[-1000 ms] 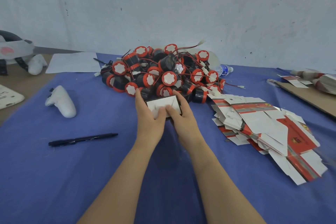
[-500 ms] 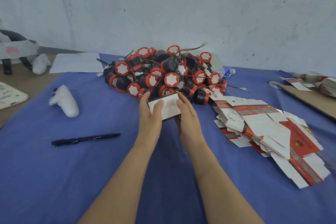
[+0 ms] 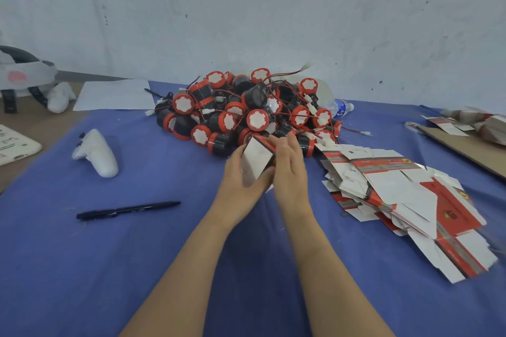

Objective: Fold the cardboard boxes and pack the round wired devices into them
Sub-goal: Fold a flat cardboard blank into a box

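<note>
1. Our left hand [image 3: 237,182]: fingers and thumb curl round the small cardboard box [image 3: 257,160], gripping it from below. Our right hand [image 3: 290,169]: fingers straight, pressed flat vs the box's right side, no curl.
2. Box sits tilted btwn both palms, over the blue cloth [image 3: 164,254], right at the pile's 6 o'clock edge.
3. Progress, as we judge it: one box approx. formed and being closed. No finished boxes in sight.
4. Left to do: the pile of round wired devices [image 3: 246,115] at 12 o'clock is large, and the stack of flat box blanks [image 3: 405,194] at 3 o'clock is thick. So we're early on.
5. Can't tell whether a device is inside. The box's far end and flaps sit behind the right hand.
6. Misc: the blanks' near end at 4 o'clock is blurred. The cardboard heap [image 3: 471,123] at 2 o'clock is smeared. The headset [image 3: 24,74] at 10 o'clock is cut by the frame edge.
</note>
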Motion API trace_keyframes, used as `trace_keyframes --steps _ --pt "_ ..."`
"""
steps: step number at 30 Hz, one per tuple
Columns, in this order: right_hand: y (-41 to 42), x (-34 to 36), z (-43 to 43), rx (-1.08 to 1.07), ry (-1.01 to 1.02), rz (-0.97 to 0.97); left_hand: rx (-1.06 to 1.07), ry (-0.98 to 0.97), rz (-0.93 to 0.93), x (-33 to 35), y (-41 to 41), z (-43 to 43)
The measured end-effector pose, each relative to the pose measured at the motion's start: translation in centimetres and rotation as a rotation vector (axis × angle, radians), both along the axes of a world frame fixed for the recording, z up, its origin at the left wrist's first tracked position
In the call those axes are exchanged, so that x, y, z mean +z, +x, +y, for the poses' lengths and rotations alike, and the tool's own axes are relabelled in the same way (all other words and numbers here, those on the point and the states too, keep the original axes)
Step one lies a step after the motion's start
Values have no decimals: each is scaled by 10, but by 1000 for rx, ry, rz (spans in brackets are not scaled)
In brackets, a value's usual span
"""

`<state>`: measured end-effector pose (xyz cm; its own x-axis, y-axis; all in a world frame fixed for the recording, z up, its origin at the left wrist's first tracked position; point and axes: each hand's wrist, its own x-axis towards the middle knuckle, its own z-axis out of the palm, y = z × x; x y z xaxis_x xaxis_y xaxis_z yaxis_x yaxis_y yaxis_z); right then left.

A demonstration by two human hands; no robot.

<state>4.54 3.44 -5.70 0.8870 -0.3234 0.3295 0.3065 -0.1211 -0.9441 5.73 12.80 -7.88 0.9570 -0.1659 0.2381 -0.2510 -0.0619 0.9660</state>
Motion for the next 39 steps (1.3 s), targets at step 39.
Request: trace_keyframes --steps 39 --pt "3 -9 -26 279 -81 469 283 -120 97 -7 15 20"
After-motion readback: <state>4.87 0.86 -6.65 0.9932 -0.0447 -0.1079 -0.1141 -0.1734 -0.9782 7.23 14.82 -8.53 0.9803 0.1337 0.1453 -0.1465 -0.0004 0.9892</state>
